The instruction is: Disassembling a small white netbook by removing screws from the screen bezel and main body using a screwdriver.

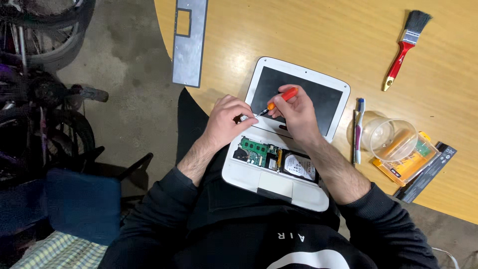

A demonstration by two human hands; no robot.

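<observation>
A wooden tabletop [308,35] fills the upper right of the view. At its near edge a white laptop [279,184] lies opened up, its base partly on the person's lap and its dark screen [318,99] flat on the wood. With the keyboard cover off, a green circuit board [256,151] and a silver hard drive [299,166] show inside the base. A grey metal panel [189,45] with a rectangular cutout overhangs the tabletop's left edge.

The right hand [294,112] has its grip closed around an orange-handled screwdriver [280,99], whose tip points toward the left hand [226,122]. The left hand's grip is pinched narrow at the tip; whether it holds something small I cannot tell.

To the right are a clear plastic cup [391,139], a red-handled paintbrush [404,47] and a toothbrush [358,129].
</observation>
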